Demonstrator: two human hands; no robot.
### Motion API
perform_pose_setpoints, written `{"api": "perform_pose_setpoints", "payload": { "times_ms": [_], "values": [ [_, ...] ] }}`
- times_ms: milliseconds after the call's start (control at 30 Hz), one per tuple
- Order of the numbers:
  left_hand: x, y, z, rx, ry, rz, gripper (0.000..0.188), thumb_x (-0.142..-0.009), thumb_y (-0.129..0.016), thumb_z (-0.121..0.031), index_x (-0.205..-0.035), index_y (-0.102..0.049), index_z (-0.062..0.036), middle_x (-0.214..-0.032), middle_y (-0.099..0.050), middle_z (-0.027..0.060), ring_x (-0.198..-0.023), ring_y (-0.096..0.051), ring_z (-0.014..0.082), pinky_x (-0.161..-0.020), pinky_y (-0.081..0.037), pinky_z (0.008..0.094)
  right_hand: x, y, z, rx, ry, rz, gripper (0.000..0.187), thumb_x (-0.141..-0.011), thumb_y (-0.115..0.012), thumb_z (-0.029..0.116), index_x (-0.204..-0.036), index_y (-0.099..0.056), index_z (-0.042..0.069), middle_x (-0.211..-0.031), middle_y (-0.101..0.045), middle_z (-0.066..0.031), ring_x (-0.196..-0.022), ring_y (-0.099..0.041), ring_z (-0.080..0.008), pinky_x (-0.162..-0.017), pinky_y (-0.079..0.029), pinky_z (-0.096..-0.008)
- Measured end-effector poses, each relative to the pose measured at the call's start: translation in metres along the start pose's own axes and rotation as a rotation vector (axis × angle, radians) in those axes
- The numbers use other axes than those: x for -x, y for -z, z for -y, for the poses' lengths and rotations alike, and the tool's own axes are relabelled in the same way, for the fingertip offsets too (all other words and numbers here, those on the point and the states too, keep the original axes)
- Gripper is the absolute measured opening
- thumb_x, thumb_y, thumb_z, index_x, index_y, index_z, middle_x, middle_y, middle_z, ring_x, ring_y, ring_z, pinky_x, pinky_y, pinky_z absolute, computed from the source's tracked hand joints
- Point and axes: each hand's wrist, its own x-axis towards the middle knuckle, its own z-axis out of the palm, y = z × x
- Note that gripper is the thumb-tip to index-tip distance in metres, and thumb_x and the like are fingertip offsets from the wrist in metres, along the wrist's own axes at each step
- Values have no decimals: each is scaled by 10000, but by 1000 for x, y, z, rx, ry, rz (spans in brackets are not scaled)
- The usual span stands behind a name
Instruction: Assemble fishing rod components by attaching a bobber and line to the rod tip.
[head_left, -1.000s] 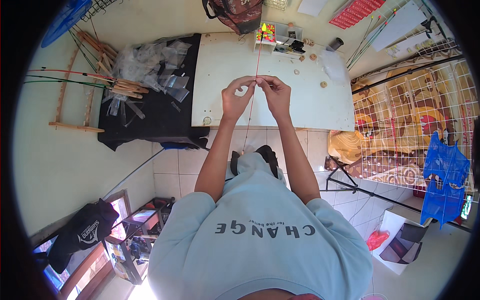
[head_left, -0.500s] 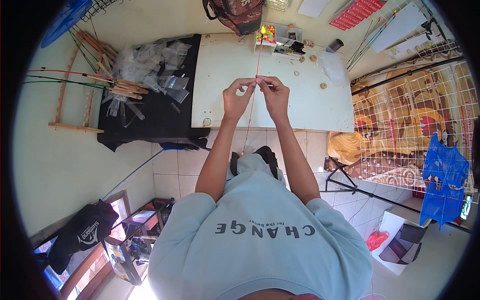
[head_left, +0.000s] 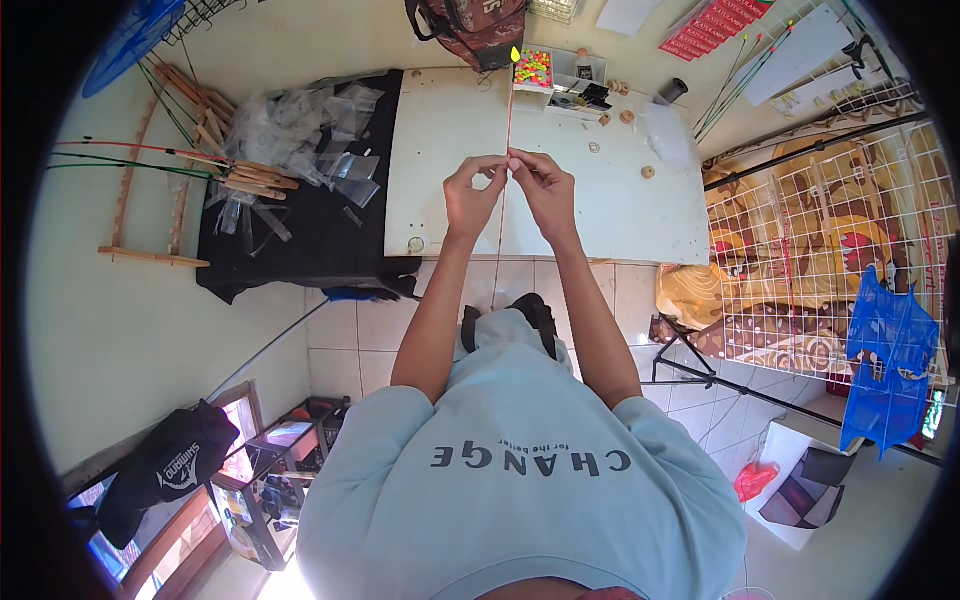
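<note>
A thin red rod [head_left: 510, 118] stands out over the white table, running from near my lap up past both hands, with a bright yellow bulb [head_left: 515, 55] at its far end. My left hand [head_left: 472, 196] pinches it between thumb and fingertips. Right beside it, touching or nearly so, my right hand [head_left: 546, 194] is closed in a pinch at the same spot on the rod. Whether a small piece is between the fingertips cannot be made out.
Behind the bulb a white box [head_left: 533, 70] holds many coloured beads. Wooden rings [head_left: 648, 172] lie on the white table [head_left: 430, 130]. To the left, a black cloth [head_left: 330, 240] carries clear plastic bags [head_left: 290, 120] and wooden-handled rods [head_left: 255, 178]. A white wire grid [head_left: 800, 250] stands right.
The rod's yellow end has swung slightly left, off the bead box. Both hands stay pinched at the rod, shifting very little.
</note>
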Motion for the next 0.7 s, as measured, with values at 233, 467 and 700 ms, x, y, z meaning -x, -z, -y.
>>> {"api": "perform_pose_setpoints", "payload": {
  "times_ms": [233, 467, 700],
  "values": [
    [-2, 1, -4, -4, -45, 21, 147, -798, -675, 50, -935, -677, -3, -887, -674, 60, -752, -600, 95, -701, -491, 227, -5, 6, 0, -65, -83, 20, 220, -868, -670, 117, -1058, -680, 7, -976, -655, -75, -900, -624, -122, -812, -493, -249],
    [-2, 3, 0, 26, -23, 28, 141, -798, -677, 53, -931, -673, 6, -886, -674, 63, -768, -608, 101, -718, -493, 232, -7, 8, 4, -38, -103, 48, 197, -865, -663, 91, -1026, -679, -21, -920, -686, -84, -836, -635, -113, -794, -507, -246],
    [-1, 0, 2, 259, 101, -5, 206, -821, -663, 54, -1009, -587, 19, -883, -666, 76, -815, -625, 108, -749, -492, 238, -9, 9, 8, -15, -133, 74, 188, -879, -646, 102, -1006, -663, -36, -899, -683, -76, -834, -633, -110, -792, -510, -240]
  ]
}}
